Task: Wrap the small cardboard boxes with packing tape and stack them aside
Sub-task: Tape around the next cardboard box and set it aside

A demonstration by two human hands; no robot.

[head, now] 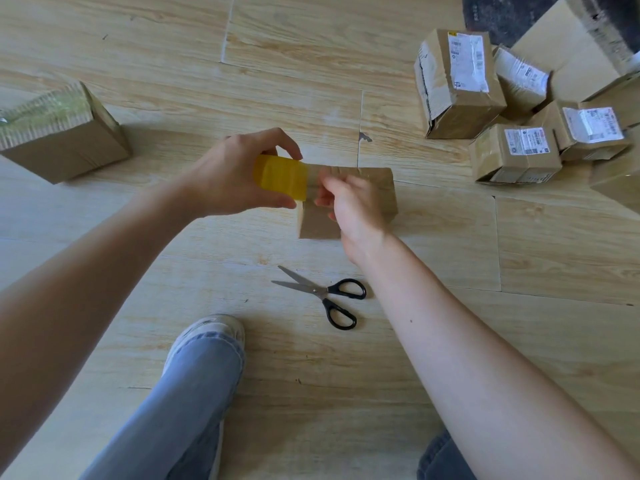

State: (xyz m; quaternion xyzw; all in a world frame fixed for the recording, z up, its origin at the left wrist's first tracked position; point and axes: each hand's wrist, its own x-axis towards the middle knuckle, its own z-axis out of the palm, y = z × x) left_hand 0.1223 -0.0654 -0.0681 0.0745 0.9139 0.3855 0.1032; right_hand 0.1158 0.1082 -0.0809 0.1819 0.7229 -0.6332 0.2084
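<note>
A small cardboard box [375,183] sits on the wooden floor at the centre. My left hand [228,176] grips a yellow roll of packing tape [282,178] at the box's left end. My right hand [353,206] lies over the box's top, its fingertips pinching at the tape's free end next to the roll; the exact hold is blurred. A taped cardboard box [65,140] stands apart at the far left. Several small boxes with shipping labels [460,84] are piled at the upper right.
Black-handled scissors [329,296] lie open on the floor just below the box. My leg in blue jeans and a white shoe [207,337] reach in from the bottom. A larger carton [571,60] and a dark mat [502,15] are at the top right.
</note>
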